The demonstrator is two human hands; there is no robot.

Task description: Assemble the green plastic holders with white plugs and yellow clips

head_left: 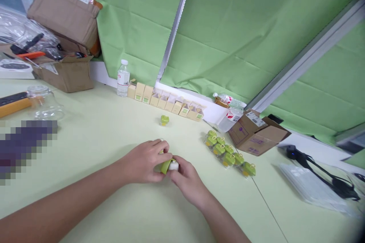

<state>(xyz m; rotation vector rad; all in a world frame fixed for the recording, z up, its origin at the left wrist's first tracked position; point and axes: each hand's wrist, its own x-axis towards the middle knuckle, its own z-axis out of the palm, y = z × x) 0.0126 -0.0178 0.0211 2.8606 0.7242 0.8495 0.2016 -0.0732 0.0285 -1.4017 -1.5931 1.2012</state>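
Low over the front middle of the table, my two hands meet around a small green piece (pixel 165 166) with a rounded white part (pixel 173 165) showing at its right end. My left hand (pixel 148 161) has its fingers closed about the green piece from the left and above. From the right, the thumb and fingers of my right hand (pixel 186 178) pinch the white end. Much of the item is hidden by fingers. Beyond my hands stands a single small clear container with a green top (pixel 164 119). Several similar green-topped containers (pixel 229 158) are grouped to the right.
Small cream boxes (pixel 162 101), some with flaps up, line the wall beside a water bottle (pixel 123 79). More bottles (pixel 229 118) and an opened carton (pixel 253 133) are at back right. A clear jar (pixel 45 104) is at left. Plastic bags (pixel 310 188) lie far right.
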